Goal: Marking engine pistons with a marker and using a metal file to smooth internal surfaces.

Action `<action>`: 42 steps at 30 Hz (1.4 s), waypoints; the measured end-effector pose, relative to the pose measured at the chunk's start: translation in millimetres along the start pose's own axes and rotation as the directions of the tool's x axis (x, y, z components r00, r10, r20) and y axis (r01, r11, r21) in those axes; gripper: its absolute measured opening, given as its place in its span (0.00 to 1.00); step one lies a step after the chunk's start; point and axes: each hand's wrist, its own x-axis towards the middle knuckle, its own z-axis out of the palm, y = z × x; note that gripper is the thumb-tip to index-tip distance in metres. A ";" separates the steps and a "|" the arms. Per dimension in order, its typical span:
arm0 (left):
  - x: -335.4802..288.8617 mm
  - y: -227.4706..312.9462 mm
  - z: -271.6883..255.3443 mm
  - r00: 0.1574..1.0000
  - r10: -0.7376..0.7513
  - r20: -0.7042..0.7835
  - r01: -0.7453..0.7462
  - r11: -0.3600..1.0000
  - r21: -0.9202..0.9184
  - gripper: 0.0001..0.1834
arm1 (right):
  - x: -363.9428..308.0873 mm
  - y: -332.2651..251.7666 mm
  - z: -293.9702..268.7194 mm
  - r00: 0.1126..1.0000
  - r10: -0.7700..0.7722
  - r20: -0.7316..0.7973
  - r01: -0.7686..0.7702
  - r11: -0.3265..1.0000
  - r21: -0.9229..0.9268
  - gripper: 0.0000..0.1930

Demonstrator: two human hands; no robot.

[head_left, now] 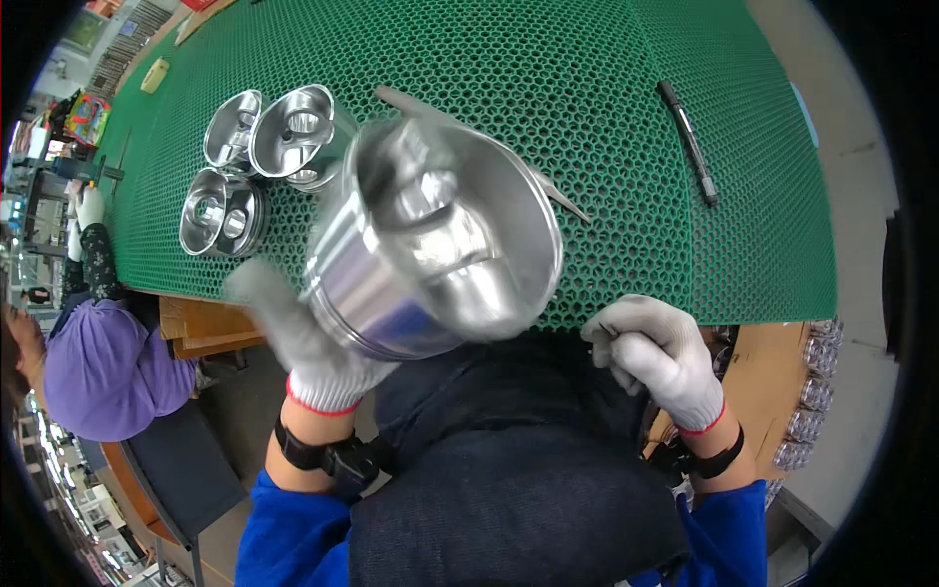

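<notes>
A large shiny metal piston (377,279) is tilted in front of me with its hollow side turned up, blurred by motion. My left hand (328,342), in a white knit glove with a red cuff, supports it from the lower left, the fingers smeared. At the mat's front edge, my gloved right hand (660,352) is closed with curled fingers; whether a small thing sits in the pinch I cannot make out. Behind the held piston lies a slim grey tool (559,196), its middle hidden.
Several more pistons (293,137) stand at the left on the green honeycomb mat (577,68). A marker pen (690,142) lies to the right. Rows of shiny parts (817,377) sit low on the right. A person in purple (122,367) works at far left.
</notes>
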 end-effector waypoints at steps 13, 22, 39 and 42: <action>12.1 -9.8 -23.1 0.910 -0.127 0.396 -0.390 0.064 0.918 0.50 | 20.7 -15.1 11.8 0.991 0.127 0.053 -0.127 0.992 -0.005 0.16; 33.1 -5.6 8.1 0.996 -0.081 -0.033 0.042 0.111 0.993 0.56 | 30.2 -8.0 7.8 0.786 -0.364 0.499 0.602 0.270 -0.751 0.07; 3.6 18.6 9.8 0.960 0.082 0.267 -0.201 -0.463 0.863 0.46 | 106.2 -20.7 -35.0 0.896 -0.430 0.114 0.216 0.197 -0.956 0.25; -7.9 42.2 -2.1 0.973 0.083 0.216 -0.137 -0.547 0.826 0.40 | 122.7 -29.4 -21.2 0.904 -0.422 0.070 0.133 0.122 -0.984 0.24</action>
